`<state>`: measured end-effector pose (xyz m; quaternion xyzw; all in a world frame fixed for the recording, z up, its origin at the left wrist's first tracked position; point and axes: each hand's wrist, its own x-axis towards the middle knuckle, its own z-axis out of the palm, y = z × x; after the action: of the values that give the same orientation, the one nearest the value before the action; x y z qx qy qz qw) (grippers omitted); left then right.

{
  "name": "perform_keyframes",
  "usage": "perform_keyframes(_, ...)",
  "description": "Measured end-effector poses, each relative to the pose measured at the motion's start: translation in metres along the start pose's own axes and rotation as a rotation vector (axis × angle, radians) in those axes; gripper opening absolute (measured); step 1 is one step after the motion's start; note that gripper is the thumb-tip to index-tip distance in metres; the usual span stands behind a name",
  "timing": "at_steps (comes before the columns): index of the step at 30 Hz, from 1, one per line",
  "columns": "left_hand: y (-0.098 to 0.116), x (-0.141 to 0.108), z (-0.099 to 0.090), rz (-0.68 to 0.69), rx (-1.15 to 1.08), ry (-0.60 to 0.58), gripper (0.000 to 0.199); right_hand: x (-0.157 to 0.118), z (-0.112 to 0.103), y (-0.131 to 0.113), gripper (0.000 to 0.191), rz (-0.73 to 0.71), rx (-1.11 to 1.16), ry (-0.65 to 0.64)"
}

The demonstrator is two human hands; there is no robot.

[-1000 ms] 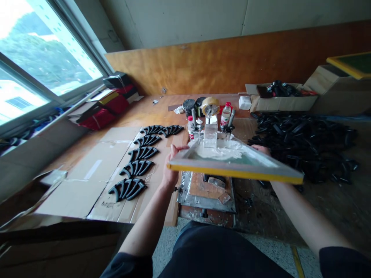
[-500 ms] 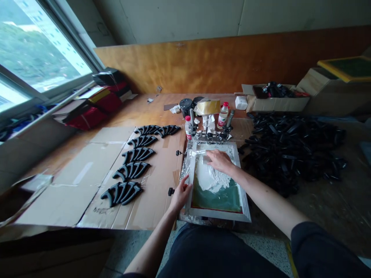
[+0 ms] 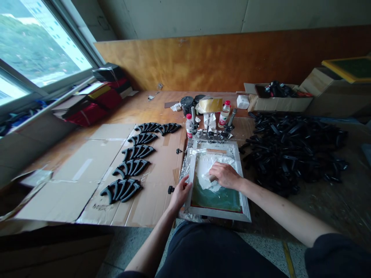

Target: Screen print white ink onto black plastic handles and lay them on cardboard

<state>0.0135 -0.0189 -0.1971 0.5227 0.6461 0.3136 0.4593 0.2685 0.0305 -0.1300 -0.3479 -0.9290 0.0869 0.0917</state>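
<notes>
A silk-screen frame [image 3: 245, 204] with an aluminium rim and green mesh lies in front of me. White ink [image 3: 205, 164] is spread thickly over the mesh's middle and far part. My right hand [image 3: 224, 175] is closed on a small scraper [image 3: 213, 178], pressed down in the ink; most of the scraper is hidden by the fingers. At the frame's left rim, my left hand [image 3: 181, 193] grips the edge, thumb and fingers against it. A brown strip [image 3: 216, 151] shows near the far end of the mesh. Clamps [image 3: 211, 134] hold the frame's far side.
Rows of curved black parts [image 3: 133, 168] lie on flattened cardboard [image 3: 72, 185] at left. A large heap of black parts [image 3: 292, 150] is at right. Behind the frame stand two red-capped bottles [image 3: 224, 114], dark jars [image 3: 187, 105] and a tape roll [image 3: 210, 105]. An open carton [image 3: 278, 104] stands far right.
My right hand has moved with the scraper from the far end of the mesh toward me, over the ink. The brown strip is now uncovered. My left hand stays on the rim.
</notes>
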Motion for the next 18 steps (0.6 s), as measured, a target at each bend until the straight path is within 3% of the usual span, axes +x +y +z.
perform_keyframes(3, 0.007, -0.003, 0.0, -0.013, -0.002, 0.013, 0.063, -0.01, 0.015, -0.009, 0.024, -0.059, -0.072, 0.049)
perform_keyframes(6, 0.007, -0.003, 0.0, -0.014, -0.02, 0.016, 0.062, -0.014, 0.015, -0.013, 0.014, -0.091, -0.015, 0.038)
perform_keyframes(8, 0.008, -0.002, -0.002, -0.015, -0.061, 0.004, 0.063, 0.0, 0.004, -0.009, 0.01, -0.005, 0.044, 0.094)
perform_keyframes(10, 0.014, -0.004, -0.007, -0.011, -0.125, -0.03, 0.067, 0.023, -0.012, 0.001, 0.028, 0.121, 0.086, 0.201)
perform_keyframes(12, 0.029, -0.01, -0.015, -0.007, -0.206, -0.069, 0.071, 0.041, -0.031, 0.019, 0.047, 0.235, 0.095, 0.302)
perform_keyframes(14, 0.053, -0.017, -0.023, 0.001, -0.27, -0.076, 0.065, 0.044, -0.051, 0.047, 0.049, 0.338, 0.105, 0.39)
perform_keyframes(18, 0.114, -0.023, -0.035, 0.1, -0.36, 0.035, 0.054, -0.001, -0.067, 0.109, 0.035, 0.626, 0.216, 0.664)
